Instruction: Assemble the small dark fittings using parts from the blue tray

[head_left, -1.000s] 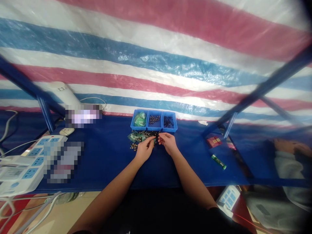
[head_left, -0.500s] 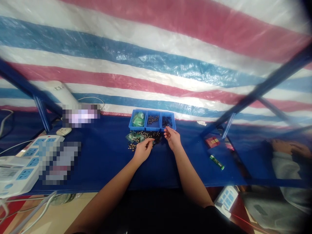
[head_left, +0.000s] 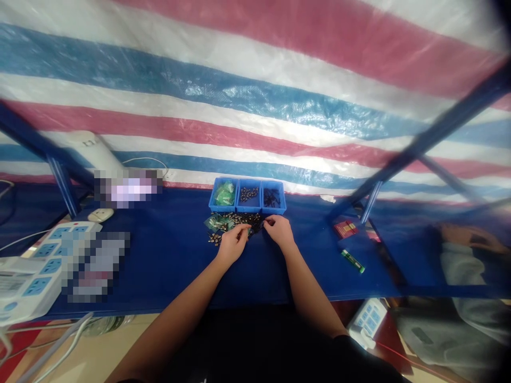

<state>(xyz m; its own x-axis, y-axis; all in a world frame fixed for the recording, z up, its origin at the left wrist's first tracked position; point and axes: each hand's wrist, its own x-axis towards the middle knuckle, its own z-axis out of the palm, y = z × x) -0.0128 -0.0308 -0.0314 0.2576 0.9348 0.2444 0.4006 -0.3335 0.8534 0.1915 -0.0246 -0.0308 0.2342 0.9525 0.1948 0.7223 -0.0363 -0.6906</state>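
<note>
A mixed pile of small metal and black parts (head_left: pixel 239 218) lies on the blue table in front of three joined bins. My left hand (head_left: pixel 232 246) is at the pile's near side, thumb and fingers closed together; whatever is in them is too small to name. Beside the pile's right end, my right hand (head_left: pixel 279 232) has its fingertips pinched close to some black pieces, and I cannot make out what they grip. The left blue bin (head_left: pixel 216 208) contains green packets, the middle blue bin (head_left: pixel 249 209) small metallic parts, and the right blue bin (head_left: pixel 274 210) thin black pieces.
To the left are a white power strip (head_left: pixel 43 266) and a blurred-out flat object (head_left: pixel 98 268). A red box (head_left: pixel 345 229) and a green tube (head_left: pixel 353 260) lie at the right. Blue frame bars flank the table. Another person's sleeve (head_left: pixel 463 266) shows at far right.
My right hand has come down from the right bin's front edge to the right end of the pile, and its fingers have drawn together. My left hand stays by the pile.
</note>
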